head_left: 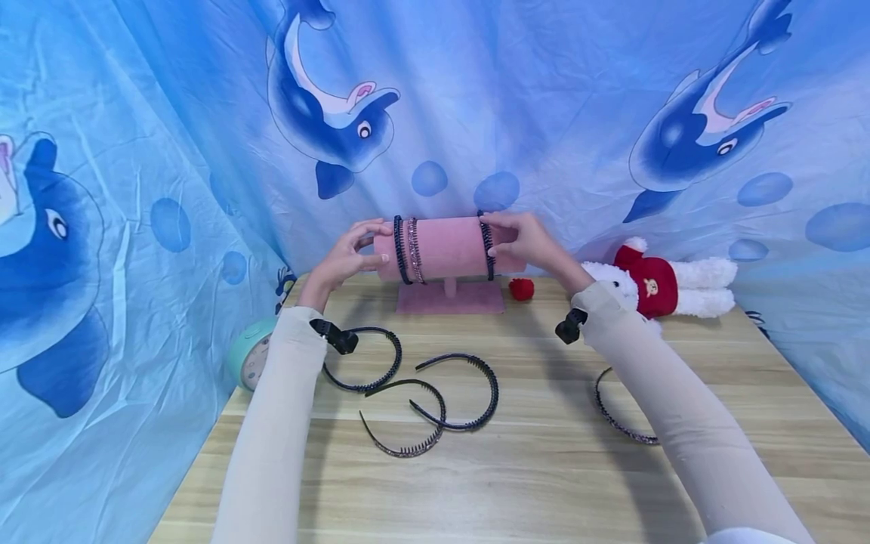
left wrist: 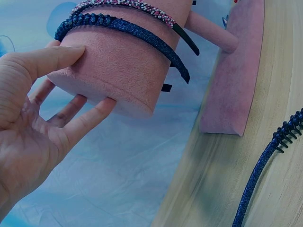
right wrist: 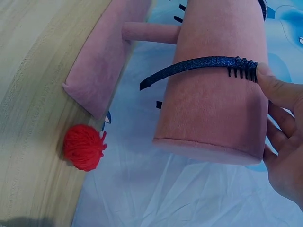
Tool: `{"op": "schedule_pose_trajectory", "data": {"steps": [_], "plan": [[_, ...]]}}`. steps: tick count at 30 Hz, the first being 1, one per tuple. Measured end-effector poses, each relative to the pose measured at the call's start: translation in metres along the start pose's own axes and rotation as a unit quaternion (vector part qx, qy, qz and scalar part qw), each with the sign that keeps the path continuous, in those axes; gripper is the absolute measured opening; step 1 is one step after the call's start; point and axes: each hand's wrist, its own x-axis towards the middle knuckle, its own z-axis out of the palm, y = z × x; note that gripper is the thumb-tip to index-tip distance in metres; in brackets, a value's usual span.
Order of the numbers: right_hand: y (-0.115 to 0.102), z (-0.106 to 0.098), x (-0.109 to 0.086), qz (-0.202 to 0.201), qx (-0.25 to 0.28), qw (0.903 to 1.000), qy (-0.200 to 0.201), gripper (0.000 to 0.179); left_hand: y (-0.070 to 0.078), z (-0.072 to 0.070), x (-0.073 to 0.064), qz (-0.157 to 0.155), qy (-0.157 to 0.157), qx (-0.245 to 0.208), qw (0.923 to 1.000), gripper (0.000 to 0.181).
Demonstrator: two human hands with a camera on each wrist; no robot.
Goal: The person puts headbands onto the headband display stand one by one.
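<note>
A pink headband stand, a padded cylinder on a flat base, stands at the back of the table. My left hand grips its left end, thumb on the side and fingertips against the end face. Near that end sit a dark blue headband and a pink glittery headband, side by side. Toward the other end, another dark blue headband with comb teeth lies over the cylinder. My right hand pinches this one at its toothed top, thumb in front; its other fingers are partly hidden behind the cylinder.
Dark headbands lie loosely grouped on the wooden table, with a glittery headband by the right forearm. A red pompom sits beside the stand. At the sides are a white plush toy in red and a mint clock.
</note>
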Motion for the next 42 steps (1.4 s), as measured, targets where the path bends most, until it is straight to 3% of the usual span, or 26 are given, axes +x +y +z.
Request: {"op": "schedule_pose_trajectory", "data": {"steps": [9,16,24,38,42], "plan": [[-0.005,0.011,0.006,-0.021,-0.015,0.9996,0.006,0.061,0.0,-0.003,0.0,-0.004,0.0,-0.001,1.0,0.053],[-0.007,0.022,0.013,-0.031,-0.014,0.9993,0.012,0.061,-0.023,-0.007,0.013,0.008,0.011,0.01,0.9999,0.051],[-0.014,0.031,0.016,-0.044,-0.015,0.9989,0.008,0.063,-0.022,-0.007,0.012,0.011,0.011,0.015,0.9998,0.05],[-0.03,0.043,0.022,-0.017,-0.015,0.9997,0.002,0.065,-0.023,-0.008,0.014,0.007,0.008,0.011,0.9999,0.051],[-0.032,0.045,0.023,-0.011,-0.02,0.9997,-0.007,0.066,-0.017,-0.007,0.011,0.002,0.002,0.009,1.0,0.052]]}}
